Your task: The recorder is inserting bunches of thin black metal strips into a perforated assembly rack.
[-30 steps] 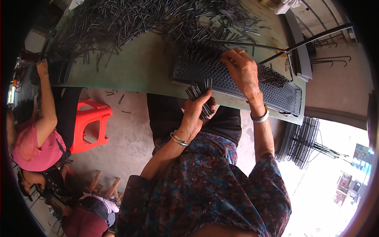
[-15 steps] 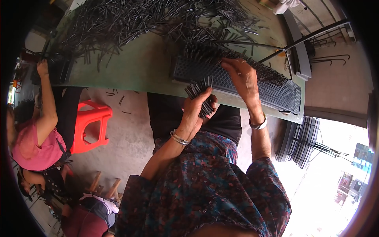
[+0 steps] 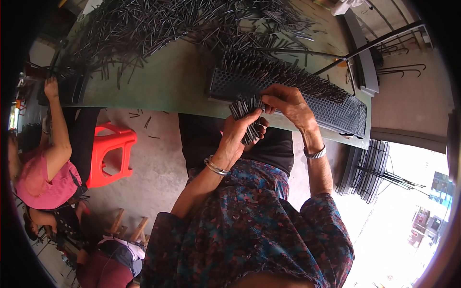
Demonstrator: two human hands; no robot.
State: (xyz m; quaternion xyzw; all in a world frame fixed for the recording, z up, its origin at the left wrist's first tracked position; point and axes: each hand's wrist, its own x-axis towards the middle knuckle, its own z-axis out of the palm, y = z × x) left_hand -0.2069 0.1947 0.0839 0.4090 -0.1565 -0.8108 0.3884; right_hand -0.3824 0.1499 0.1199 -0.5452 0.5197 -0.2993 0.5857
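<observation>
My left hand [image 3: 236, 133] is closed round a bundle of short black rods [image 3: 246, 115] at the table's near edge. The thumb and fingers of my right hand [image 3: 290, 106] are pinched together at the top right of that bundle; whatever lies between the fingertips is too small to make out. Behind both hands lies a long dark tray [image 3: 331, 117] with a grid of round holes. Rows of black rods [image 3: 288, 72] stand upright in its far part, while the near holes show bare.
A large heap of loose black rods [image 3: 158, 29] covers the table's [image 3: 158, 86] far side. A thin metal frame [image 3: 345, 59] rises at the right. Beside a red plastic stool [image 3: 110, 153] at the left, another person [image 3: 50, 168] works. Dark racks [image 3: 367, 173] stand at the lower right.
My right hand has come back from the tray's standing rods to the bundle in my left hand. The left hand has hardly moved.
</observation>
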